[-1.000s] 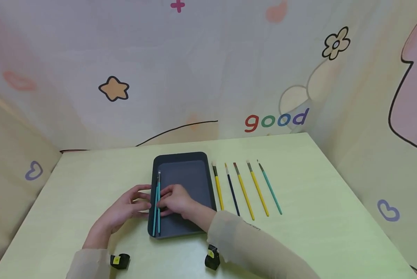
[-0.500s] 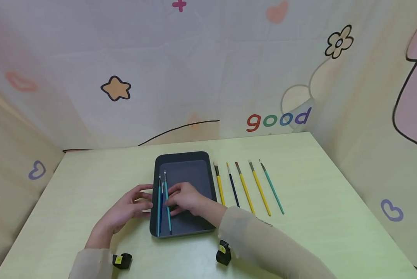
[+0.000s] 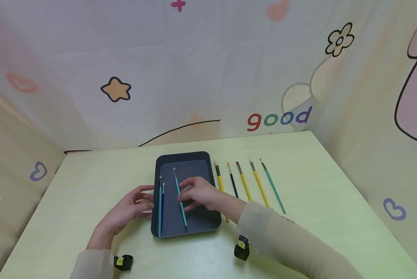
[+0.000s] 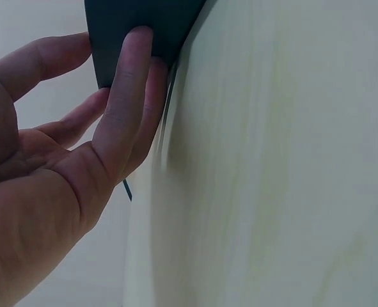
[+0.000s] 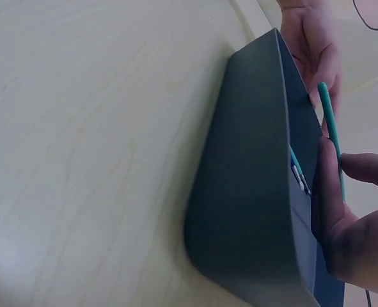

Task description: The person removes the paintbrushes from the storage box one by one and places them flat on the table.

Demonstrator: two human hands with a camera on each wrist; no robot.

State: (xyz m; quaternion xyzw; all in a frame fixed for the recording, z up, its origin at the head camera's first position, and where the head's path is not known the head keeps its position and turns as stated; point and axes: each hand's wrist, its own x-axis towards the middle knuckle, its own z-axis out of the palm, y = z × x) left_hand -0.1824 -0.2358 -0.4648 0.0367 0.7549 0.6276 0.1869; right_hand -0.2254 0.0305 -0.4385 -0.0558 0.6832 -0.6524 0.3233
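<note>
A teal paintbrush with a pale tip is pinched between the thumb and fingers of my right hand, over the dark grey tray. In the right wrist view the teal brush stands tilted above the tray wall. Inside the tray, along its left side, lie another teal paintbrush and a dark blue paintbrush. My left hand touches the tray's left wall with extended fingertips. The left wrist view has these fingers against the dark wall.
Right of the tray several paintbrushes lie in a row on the pale table: yellow ones, a dark blue one and a teal one. Behind the table hangs a printed cloth backdrop. My right forearm covers some handle ends.
My right hand has lifted the teal brush away from the tray's left side and carried it rightward. The dark blue brush has come into sight. The left hand stays at the tray.
</note>
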